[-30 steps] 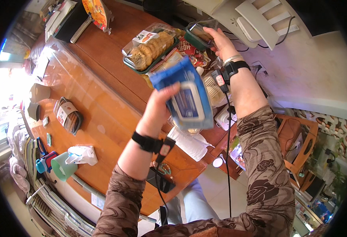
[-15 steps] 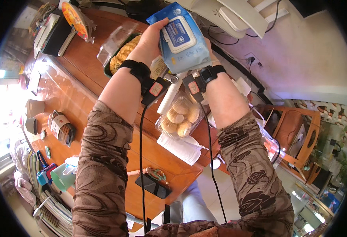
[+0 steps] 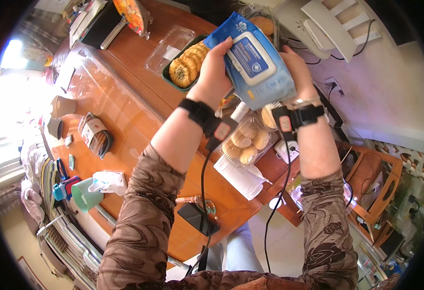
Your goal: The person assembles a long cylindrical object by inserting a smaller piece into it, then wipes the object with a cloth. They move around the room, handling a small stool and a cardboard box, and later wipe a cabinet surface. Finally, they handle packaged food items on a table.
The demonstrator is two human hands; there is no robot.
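Observation:
Between my two hands, above the far part of the wooden table [image 3: 139, 154], is a blue pack of wet wipes [image 3: 270, 89] with a white-framed flip lid, which looks closed. My left hand [image 3: 214, 72] grips its left edge, thumb lying on the front. On the opposite edge, my right hand [image 3: 299, 72] holds the pack, its fingers partly hidden behind it. Just left of my left hand sits a green tray of round cookies [image 3: 185, 67]. Below the pack, a clear plastic box of round pastries [image 3: 246, 142] lies partly covered by my wrist straps and cables.
A roll of white paper [image 3: 238, 176] and a black phone [image 3: 197, 218] with beads lie toward the near edge. A green bin [image 3: 85, 195] stands at the left edge. A white power strip [image 3: 287, 151] sits right of the pastries. Black cables hang from both wrists.
The view has shifted, so table items appear farther right and some lower. Both hands still hold the wipes pack, which now appears farther right and lower, tilted more to the left.

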